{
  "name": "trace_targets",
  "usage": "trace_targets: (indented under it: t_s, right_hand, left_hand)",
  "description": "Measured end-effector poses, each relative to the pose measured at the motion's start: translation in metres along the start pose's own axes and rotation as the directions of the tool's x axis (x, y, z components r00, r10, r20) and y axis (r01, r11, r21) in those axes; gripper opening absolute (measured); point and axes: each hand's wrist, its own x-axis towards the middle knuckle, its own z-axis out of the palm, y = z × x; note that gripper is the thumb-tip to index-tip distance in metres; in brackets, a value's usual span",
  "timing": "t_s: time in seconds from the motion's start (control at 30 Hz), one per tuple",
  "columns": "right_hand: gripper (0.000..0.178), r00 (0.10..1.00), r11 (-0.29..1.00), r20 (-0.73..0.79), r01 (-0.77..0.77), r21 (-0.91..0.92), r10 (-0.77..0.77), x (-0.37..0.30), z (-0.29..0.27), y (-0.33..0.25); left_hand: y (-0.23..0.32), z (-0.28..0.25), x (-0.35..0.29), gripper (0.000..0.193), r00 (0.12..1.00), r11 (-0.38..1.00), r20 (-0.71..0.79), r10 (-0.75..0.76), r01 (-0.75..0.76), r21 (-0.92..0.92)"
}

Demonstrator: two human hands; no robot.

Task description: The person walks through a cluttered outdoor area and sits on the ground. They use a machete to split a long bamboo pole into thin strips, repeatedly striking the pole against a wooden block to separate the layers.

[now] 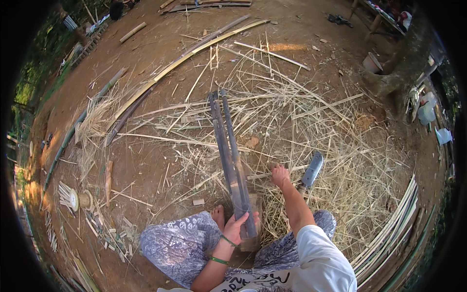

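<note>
My left hand [234, 229] is wrapped round the near end of a bundle of long, dark split bamboo pieces [227, 151]. The bundle points away from me, over a wooden block [258, 204] between my legs. Farther out on the right, my right hand [279, 175] is closed on a pale bamboo strip [260, 176], low over the litter of shavings. A broad-bladed chopping knife [313, 169] lies just right of that hand, its handle partly hidden by my forearm.
Bamboo shavings [340, 194] cover the ground ahead and right. Long bamboo poles [175, 70] curve across the far left. A spool [80, 199] sits among short offcuts at left. Thin bamboo strips [389, 233] lie bundled at right, near a tree trunk [404, 68] and a bucket [372, 63].
</note>
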Motion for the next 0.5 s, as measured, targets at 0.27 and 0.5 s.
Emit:
trace_targets:
  t_s: [0.27,0.5]
  right_hand:
    - [0.036,0.995,0.984,0.077,0.045,0.174,-0.059,-0.03,-0.048,0.009]
    - [0.029,0.956,0.953,0.031,0.286,0.096,-0.29,-0.059,-0.091,0.025]
  left_hand:
    - [0.002,0.004,-0.002,0.03,0.998,0.999,0.046,0.038,-0.037,-0.002]
    - [0.011,0.002,-0.009,0.028,0.995,0.998,0.09,0.043,-0.039,-0.055]
